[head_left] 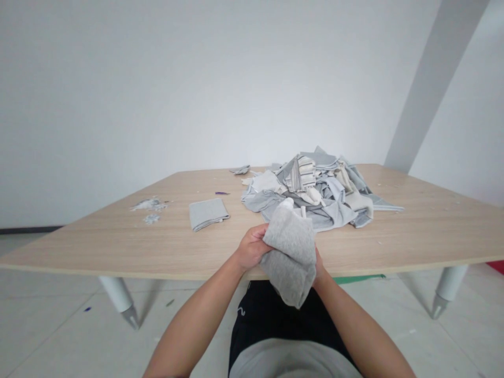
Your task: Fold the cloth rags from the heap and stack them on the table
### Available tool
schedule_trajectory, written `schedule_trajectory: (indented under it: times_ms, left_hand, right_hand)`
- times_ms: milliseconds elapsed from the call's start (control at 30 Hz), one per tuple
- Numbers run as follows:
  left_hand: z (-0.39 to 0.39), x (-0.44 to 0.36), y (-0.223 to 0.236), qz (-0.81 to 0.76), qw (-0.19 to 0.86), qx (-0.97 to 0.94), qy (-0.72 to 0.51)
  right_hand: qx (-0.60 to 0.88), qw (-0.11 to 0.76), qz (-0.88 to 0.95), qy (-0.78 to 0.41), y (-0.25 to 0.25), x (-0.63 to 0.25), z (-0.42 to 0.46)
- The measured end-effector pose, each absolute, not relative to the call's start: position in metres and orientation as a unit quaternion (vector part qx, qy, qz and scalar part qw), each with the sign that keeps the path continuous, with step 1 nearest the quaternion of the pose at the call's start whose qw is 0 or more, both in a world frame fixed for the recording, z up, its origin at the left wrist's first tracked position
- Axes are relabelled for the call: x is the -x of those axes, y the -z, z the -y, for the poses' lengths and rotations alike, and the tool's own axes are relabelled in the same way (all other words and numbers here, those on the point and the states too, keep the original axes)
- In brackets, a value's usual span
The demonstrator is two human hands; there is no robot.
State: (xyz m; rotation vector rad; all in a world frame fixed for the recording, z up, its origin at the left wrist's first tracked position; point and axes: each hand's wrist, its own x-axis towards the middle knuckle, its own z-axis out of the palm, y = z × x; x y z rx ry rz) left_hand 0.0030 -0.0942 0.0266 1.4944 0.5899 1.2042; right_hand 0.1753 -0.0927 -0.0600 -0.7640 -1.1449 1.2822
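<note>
At the near edge of the counter (118,244), slightly right of middle, a soft, heathered grey cloth (291,252) is hanging between two hands, creased across its middle, its lower end drooping past the edge. The left hand (252,247) is pinching its left side, thumb lying on top. The right hand (319,268) is touching its right side, mostly hiding behind the fabric; cannot tell how its fingers are closing. Just beyond, a loose heap of fabric (334,202) is sprawling to the right, crumpled, mixing smooth greys and off-whites; a striped piece (301,173) is showing on top. Left of the heap, a flat grey folded cloth (208,213) is lying roughly square, layers showing. Behind it, a thin purple object (222,193) is lying. Farther left, fluffy white scraps (150,204) are scattering over the pale wood grain.
</note>
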Motion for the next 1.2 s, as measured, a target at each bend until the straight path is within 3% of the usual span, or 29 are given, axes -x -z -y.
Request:
schedule_trajectory:
  times_ms: [200, 433, 600, 833, 1033, 1200]
  left_hand:
    - [0.096, 0.002, -0.022, -0.262, 0.538, -0.611, -0.519]
    - [0.094, 0.008, -0.019, -0.342, 0.541, -0.590, -0.492]
    - [0.090, 0.011, -0.010, -0.421, 0.556, -0.554, -0.454]
    - [0.099, 0.006, -0.004, -0.338, 0.612, -0.583, -0.413]
    - [0.091, 0.012, 0.007, -0.403, 0.531, -0.621, -0.413]
    - [0.087, 0.021, 0.003, -0.435, 0.439, -0.662, -0.423]
  right_hand:
    - [0.301, 0.545, 0.497, -0.605, 0.067, -0.168, 0.107]
    - [0.274, 0.651, 0.400, -0.584, 0.062, -0.179, 0.107]
    - [0.317, 0.652, 0.376, -0.577, 0.055, -0.181, 0.104]
    - [0.372, 0.622, 0.458, -0.516, 0.046, -0.178, 0.103]
    - [0.416, 0.604, 0.505, -0.455, 0.045, -0.177, 0.100]
    - [0.383, 0.603, 0.468, -0.521, 0.056, -0.169, 0.095]
